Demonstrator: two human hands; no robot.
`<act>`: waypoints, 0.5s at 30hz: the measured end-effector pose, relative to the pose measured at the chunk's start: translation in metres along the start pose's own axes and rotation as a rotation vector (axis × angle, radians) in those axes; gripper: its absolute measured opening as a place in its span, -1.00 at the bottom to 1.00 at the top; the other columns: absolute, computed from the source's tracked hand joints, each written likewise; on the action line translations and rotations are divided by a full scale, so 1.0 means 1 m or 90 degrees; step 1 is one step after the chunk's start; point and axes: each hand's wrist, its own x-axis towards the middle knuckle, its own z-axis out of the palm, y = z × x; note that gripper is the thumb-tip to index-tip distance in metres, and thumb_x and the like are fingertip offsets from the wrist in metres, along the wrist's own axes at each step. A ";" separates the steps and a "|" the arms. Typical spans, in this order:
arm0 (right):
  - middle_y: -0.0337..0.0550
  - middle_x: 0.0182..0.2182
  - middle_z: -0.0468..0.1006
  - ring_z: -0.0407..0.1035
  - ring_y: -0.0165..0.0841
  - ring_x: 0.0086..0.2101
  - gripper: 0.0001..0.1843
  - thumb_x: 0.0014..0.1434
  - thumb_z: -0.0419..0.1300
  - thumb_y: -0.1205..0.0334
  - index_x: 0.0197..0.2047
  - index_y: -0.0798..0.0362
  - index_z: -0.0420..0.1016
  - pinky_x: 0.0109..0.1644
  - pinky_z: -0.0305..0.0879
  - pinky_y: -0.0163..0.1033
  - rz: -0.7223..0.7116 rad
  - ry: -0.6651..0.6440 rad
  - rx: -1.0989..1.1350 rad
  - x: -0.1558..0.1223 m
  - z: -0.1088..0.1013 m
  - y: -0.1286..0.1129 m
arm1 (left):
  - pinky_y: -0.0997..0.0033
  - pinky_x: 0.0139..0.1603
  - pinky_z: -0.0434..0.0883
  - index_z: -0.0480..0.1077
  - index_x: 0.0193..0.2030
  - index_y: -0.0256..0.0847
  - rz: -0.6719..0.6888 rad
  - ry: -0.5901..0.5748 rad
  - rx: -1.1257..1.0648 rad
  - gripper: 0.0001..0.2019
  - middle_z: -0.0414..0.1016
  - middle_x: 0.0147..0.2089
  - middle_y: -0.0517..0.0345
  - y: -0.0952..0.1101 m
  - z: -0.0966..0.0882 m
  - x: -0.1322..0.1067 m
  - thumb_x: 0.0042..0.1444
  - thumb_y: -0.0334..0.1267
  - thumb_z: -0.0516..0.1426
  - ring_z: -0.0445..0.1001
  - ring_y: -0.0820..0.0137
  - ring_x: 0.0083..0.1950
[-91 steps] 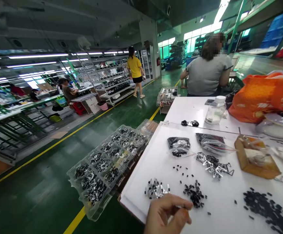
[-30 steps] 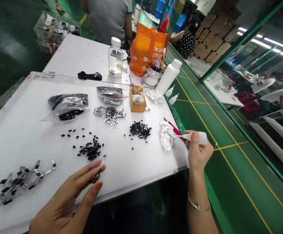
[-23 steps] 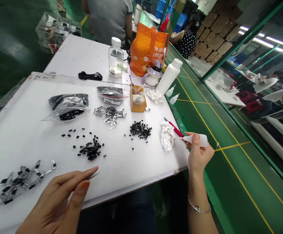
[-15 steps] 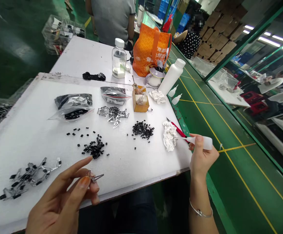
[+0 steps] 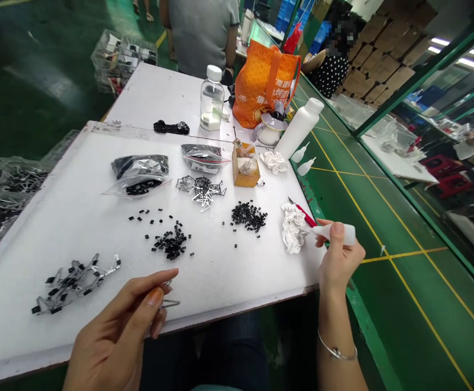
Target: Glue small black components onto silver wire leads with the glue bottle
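Pinched between the thumb and fingers of my left hand [image 5: 126, 320] is a small metal bracket [image 5: 170, 303], its thin prongs sticking out to the right above the table's front edge. My right hand [image 5: 338, 258] grips a small white squeeze bottle [image 5: 346, 234], its narrow nozzle pointing left at a crumpled white tissue [image 5: 293, 228]; I cannot tell whether they touch. A red-handled craft knife [image 5: 305, 216] lies beside that tissue. Small black pieces form one pile [image 5: 172, 242] beyond my left hand and another pile [image 5: 249, 216] further right. Brackets with black pieces [image 5: 74, 282] lie at the left.
Behind the piles are bare brackets [image 5: 202, 190], zip bags [image 5: 141, 171] and a yellow box [image 5: 246, 172]. A clear jar [image 5: 211, 100], an orange bag [image 5: 261, 81] and a tall white bottle [image 5: 300, 129] stand further back. A green surface [image 5: 367, 217] borders the table's right side.
The view has shifted, so the table's contents appear further right. My left hand has turned the bracket, and its fingers now cover more of it. My right hand still holds the bottle near the tissue.
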 end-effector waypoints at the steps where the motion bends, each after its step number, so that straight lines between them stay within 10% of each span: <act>1: -0.20 -0.58 0.50 0.29 -0.40 -0.59 -0.48 0.20 0.29 -0.21 -0.33 0.17 0.66 -0.48 0.16 -0.24 0.006 0.009 0.016 -0.001 0.000 -0.003 | 0.64 -0.46 0.54 0.72 -0.17 0.07 -0.033 -0.010 -0.037 -0.79 0.66 -0.34 0.32 -0.003 -0.001 0.000 0.04 -0.03 0.41 0.53 0.47 -0.48; 10: -0.37 -0.71 0.30 0.16 -0.45 -0.68 -0.42 0.26 0.17 -0.35 -0.37 0.03 0.60 -0.53 0.15 -0.26 0.141 -0.087 0.301 -0.054 0.006 -0.077 | 0.45 -0.30 0.69 0.70 -0.16 -0.02 -0.040 -0.049 -0.078 -0.71 0.73 -0.35 0.17 0.016 0.019 -0.017 -0.04 -0.05 0.46 0.72 0.27 -0.36; 15: -0.38 -0.76 0.37 0.14 -0.35 -0.71 -0.43 0.26 0.14 -0.38 -0.38 -0.11 0.68 -0.19 0.38 -0.02 -0.016 -0.130 0.287 -0.082 0.002 -0.103 | 0.45 -0.17 0.65 0.71 -0.15 0.07 0.079 -0.010 -0.005 -0.80 0.67 -0.38 0.26 0.030 0.025 -0.032 0.04 -0.15 0.41 0.68 0.34 -0.33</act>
